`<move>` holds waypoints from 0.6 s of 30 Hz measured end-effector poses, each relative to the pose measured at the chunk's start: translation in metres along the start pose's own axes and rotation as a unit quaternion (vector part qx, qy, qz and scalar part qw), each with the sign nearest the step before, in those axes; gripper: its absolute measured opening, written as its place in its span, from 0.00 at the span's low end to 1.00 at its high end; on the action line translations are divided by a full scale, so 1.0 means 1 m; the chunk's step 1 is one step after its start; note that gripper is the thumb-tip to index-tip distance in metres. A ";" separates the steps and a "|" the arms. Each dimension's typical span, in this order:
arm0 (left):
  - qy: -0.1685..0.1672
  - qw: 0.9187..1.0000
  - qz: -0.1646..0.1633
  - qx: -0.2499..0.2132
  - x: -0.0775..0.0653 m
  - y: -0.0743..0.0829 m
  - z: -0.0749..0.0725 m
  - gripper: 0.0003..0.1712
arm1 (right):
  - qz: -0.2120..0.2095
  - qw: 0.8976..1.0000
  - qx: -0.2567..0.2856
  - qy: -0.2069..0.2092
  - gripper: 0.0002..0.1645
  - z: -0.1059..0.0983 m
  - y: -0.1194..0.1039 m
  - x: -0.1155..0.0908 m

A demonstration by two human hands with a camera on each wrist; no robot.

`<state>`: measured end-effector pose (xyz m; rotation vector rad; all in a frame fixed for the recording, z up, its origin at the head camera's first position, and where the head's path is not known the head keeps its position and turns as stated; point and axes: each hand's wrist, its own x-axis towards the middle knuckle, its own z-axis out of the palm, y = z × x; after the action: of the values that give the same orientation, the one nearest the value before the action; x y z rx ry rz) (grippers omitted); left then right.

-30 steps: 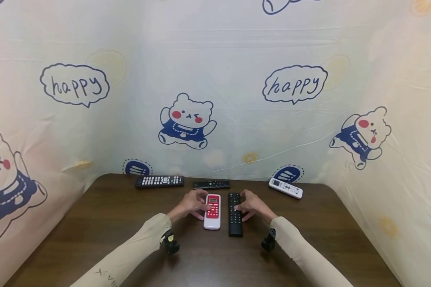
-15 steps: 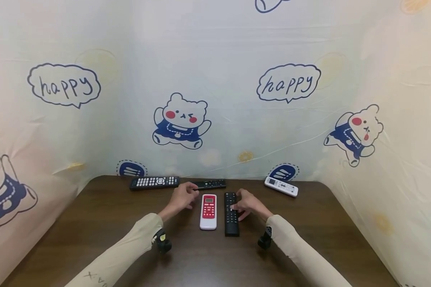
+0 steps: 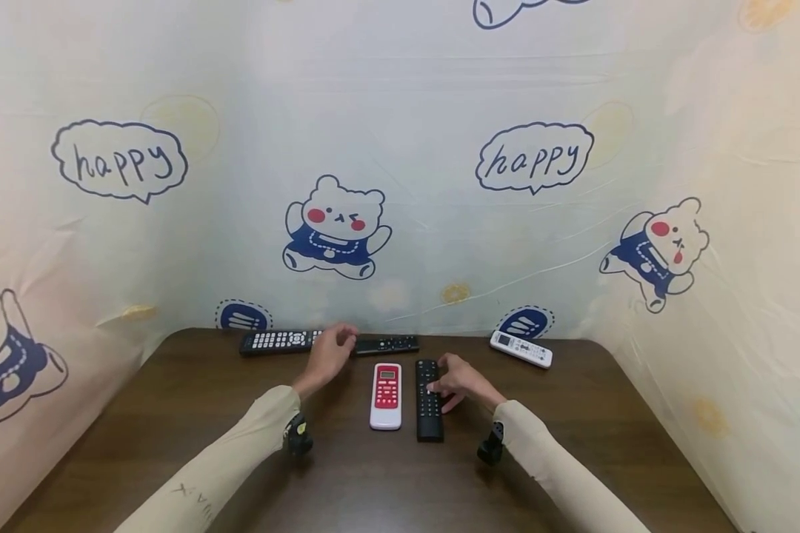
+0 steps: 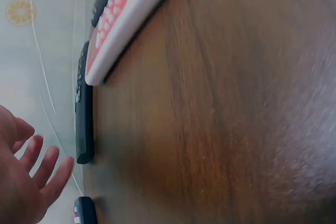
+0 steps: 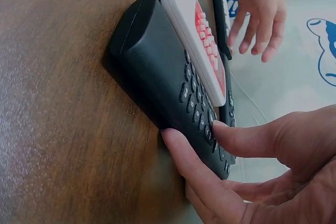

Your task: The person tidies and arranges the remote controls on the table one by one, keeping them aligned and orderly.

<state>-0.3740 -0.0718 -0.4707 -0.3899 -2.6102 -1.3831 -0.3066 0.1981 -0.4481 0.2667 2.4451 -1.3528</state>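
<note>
My right hand (image 3: pixel 465 380) holds the upright-lying black remote control (image 3: pixel 430 426) on the table; in the right wrist view the thumb (image 5: pixel 247 139) presses on its buttons and a finger lies along its side edge. My left hand (image 3: pixel 325 360) hovers with loosely bent fingers at the back of the table, holding nothing. It overlaps the right end of a black remote with white buttons (image 3: pixel 275 342), and its fingertips come close to the small black remote (image 3: pixel 392 345). Between the hands lies a white remote with a red face (image 3: pixel 386 416).
A white remote (image 3: pixel 521 350) lies slanted at the back right of the brown wooden table (image 3: pixel 573 437). Printed cloth (image 3: pixel 427 148) hangs behind the table's back edge and at both sides. Each wrist wears a small black camera.
My left hand has let go of the red-and-white remote and moved up and left toward the remotes at the back. The right hand keeps its place on the black remote.
</note>
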 end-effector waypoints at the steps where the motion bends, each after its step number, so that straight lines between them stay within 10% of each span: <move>1: -0.001 1.000 0.010 0.008 0.002 -0.001 0.000 0.13 | 0.000 1.000 0.002 -0.001 0.38 0.000 0.000 0.000; 18: -0.079 0.982 0.090 0.147 0.011 -0.008 0.008 0.23 | 0.001 1.000 -0.011 0.029 0.40 0.009 0.002 0.003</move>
<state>-0.3872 -0.0677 -0.4781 -0.6949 -2.7672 -0.9273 -0.3068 0.1921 -0.4553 0.3062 2.5056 -1.3335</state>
